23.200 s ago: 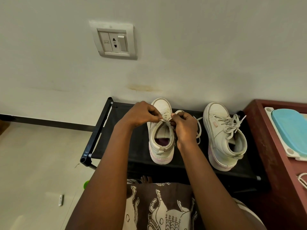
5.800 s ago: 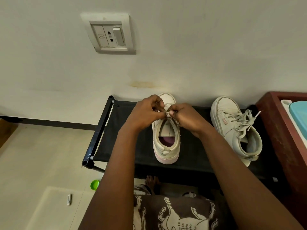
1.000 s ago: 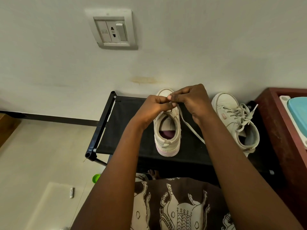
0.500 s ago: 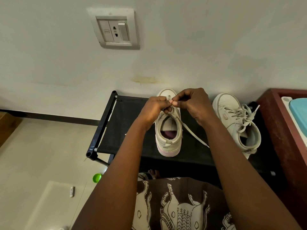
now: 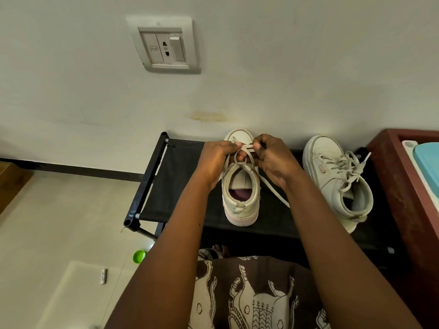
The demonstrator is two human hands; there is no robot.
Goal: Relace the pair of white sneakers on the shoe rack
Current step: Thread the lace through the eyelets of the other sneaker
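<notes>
Head view, looking down: shows a black shoe rack (image 5: 175, 181) against a pale wall, toward 5 o'clock from a wall socket (image 5: 166, 48); on its fabric shelf, well apart, two white shoes with toes toward 12 o'clock. At frame centre, the worked sneaker (image 5: 240, 200), upright, heel toward 6 o'clock, opening and a purple insole showing; at 3 o'clock from it, the second sneaker (image 5: 337, 184), toe swung slightly toward 11 o'clock, laced and tied in a loose bow. Over the worked sneaker's tongue, both hands close together: left hand (image 5: 217, 160) at 9 o'clock, fingers curled, thumb and fingertip pinching the lace (image 5: 273, 191); right hand (image 5: 273, 160) at 3 o'clock, likewise curled and pinching the same lace; between the two pinches, short strands crossing and a small loop hanging above the top eyelets. From under the right hand, one free end trailing toward 5 o'clock across the shelf, vanishing behind the right forearm. At 3 o'clock from the rack, touching or just beside it (cannot tell which), a red-brown cabinet (image 5: 403, 186) with a blue and white tray (image 5: 427, 167) on top. On the floor at 7 o'clock, a green cap (image 5: 139, 256) and a small white object (image 5: 102, 276); at 6 o'clock, a brown and cream patterned garment (image 5: 249, 293).
</notes>
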